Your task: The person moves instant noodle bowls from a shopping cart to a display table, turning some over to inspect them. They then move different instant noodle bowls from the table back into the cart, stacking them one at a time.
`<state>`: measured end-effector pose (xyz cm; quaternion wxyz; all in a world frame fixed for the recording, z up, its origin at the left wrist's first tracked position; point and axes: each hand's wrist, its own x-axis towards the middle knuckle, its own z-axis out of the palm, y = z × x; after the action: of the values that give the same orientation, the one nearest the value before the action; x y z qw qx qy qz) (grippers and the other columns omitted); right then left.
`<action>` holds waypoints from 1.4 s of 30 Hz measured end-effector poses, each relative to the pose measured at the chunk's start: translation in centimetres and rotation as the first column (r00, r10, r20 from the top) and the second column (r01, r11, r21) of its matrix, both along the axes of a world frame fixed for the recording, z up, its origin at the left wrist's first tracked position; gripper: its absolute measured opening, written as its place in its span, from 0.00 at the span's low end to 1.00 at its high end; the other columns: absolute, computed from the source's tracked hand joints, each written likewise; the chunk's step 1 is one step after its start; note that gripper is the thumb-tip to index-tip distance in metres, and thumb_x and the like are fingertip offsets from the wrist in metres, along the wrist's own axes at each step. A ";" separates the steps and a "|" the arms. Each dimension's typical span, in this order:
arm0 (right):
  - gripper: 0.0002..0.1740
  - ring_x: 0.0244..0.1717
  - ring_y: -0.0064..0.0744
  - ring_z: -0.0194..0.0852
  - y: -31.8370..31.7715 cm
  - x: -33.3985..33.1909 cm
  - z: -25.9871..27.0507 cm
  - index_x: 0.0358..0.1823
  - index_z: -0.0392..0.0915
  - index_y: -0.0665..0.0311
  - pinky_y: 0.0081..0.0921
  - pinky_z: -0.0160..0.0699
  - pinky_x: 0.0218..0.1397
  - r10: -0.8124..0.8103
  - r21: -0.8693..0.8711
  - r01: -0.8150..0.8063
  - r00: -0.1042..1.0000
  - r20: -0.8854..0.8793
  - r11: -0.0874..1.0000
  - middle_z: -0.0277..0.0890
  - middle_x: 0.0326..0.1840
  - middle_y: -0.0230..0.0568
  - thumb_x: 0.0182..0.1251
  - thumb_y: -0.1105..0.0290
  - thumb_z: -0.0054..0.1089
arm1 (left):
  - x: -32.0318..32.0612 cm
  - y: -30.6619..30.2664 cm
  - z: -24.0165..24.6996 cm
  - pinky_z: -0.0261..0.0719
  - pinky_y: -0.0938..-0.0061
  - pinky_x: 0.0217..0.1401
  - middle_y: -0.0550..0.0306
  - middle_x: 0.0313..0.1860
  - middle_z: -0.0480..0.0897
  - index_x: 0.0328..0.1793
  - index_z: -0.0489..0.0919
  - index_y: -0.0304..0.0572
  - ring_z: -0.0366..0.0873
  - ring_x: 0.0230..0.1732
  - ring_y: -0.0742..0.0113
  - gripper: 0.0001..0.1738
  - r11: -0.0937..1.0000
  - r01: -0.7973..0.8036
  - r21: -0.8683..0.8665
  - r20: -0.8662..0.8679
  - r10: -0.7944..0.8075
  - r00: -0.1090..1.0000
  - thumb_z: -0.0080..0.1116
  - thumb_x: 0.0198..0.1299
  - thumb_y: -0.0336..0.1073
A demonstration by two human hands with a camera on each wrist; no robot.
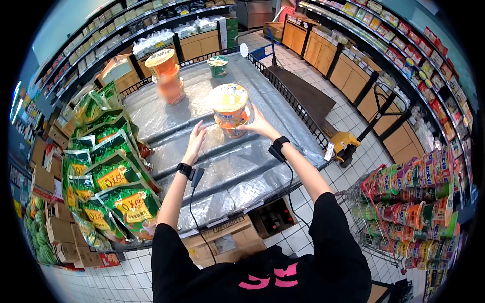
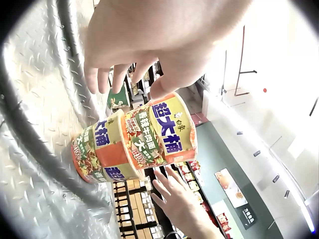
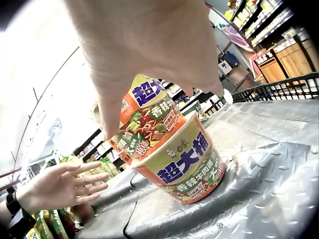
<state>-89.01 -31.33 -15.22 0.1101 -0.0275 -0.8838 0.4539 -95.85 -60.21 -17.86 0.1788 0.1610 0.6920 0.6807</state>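
Two instant noodle tubs stand stacked on the grey metal display table point(image 1: 202, 174). The upper noodle tub point(image 1: 228, 100) sits tilted on the lower noodle tub point(image 3: 192, 164) in the right wrist view. My right hand point(image 1: 260, 124) is at the right side of the stack, thumb and fingers spread beside the upper tub. On the other side, my left hand point(image 1: 194, 144) is apart from the tubs with its fingers extended and holds nothing. Farther back stands another stack, an orange noodle tub point(image 1: 160, 61) over a blurred orange tub point(image 1: 172, 92). A green noodle tub point(image 1: 217, 66) stands near the back edge.
Green snack-like bags point(image 1: 116, 177) are piled along the table's left side. A low black rail point(image 1: 293, 93) borders the right edge. A cart point(image 1: 371, 222) with many noodle tubs stands at right, and a yellow pallet jack point(image 1: 345, 144) is beyond the rail.
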 end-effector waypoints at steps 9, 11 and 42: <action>0.63 0.75 0.40 0.58 -1.8 -3.7 -0.6 0.77 0.48 0.66 0.38 0.57 0.78 0.122 -0.309 -0.195 0.963 -0.239 0.931 0.57 0.75 0.50 0.42 0.62 0.84 | -5.5 5.2 -0.4 0.60 0.66 0.73 0.45 0.75 0.64 0.82 0.53 0.50 0.62 0.73 0.59 0.39 0.994 0.078 0.075 -0.091 -0.071 0.993 0.44 0.62 0.27; 0.63 0.75 0.40 0.58 -1.6 -3.9 -1.0 0.77 0.48 0.65 0.38 0.58 0.77 0.083 -0.281 -0.147 0.970 -0.227 0.948 0.58 0.75 0.49 0.42 0.62 0.84 | -5.5 5.7 -0.5 0.61 0.67 0.73 0.47 0.74 0.66 0.81 0.53 0.45 0.64 0.72 0.61 0.40 0.989 0.091 0.118 -0.058 -0.085 0.995 0.45 0.60 0.26; 0.62 0.64 0.40 0.70 4.2 18.9 7.1 0.77 0.46 0.59 0.40 0.70 0.68 -0.224 -0.308 0.103 0.893 -0.389 0.946 0.63 0.70 0.43 0.46 0.64 0.83 | 12.7 14.9 9.6 0.67 0.68 0.69 0.46 0.78 0.60 0.83 0.50 0.50 0.63 0.73 0.56 0.43 0.859 0.409 0.308 -0.155 -0.379 0.912 0.47 0.60 0.24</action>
<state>-70.10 -27.15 -8.09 0.3303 -0.0198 -0.7609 0.5581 -83.11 -45.29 -8.29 0.2534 0.3573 0.5262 0.7289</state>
